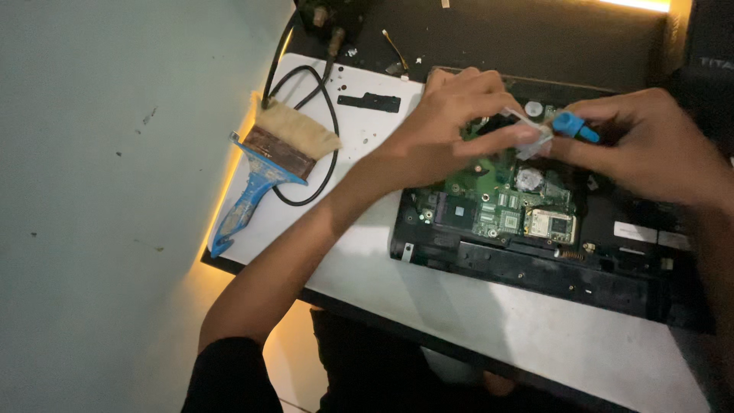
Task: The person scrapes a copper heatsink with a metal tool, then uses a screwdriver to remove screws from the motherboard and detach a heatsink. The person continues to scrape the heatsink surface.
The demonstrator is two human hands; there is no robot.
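An opened black laptop [535,268] lies on the white table, its green circuit board [497,203] exposed. Above the board, my left hand [447,126] pinches a small clear plastic piece [535,134] between thumb and fingers. My right hand [650,145] grips a small tool with a blue handle [573,126], its end meeting the clear piece. The two hands touch over the far part of the board and hide what lies under them.
A wide paintbrush [271,164] with a blue handle lies on the table's left side, over a looped black cable [325,138]. A flat black strip [369,101] lies near the far edge. The white table [459,306] ends at a black rim; grey floor lies to the left.
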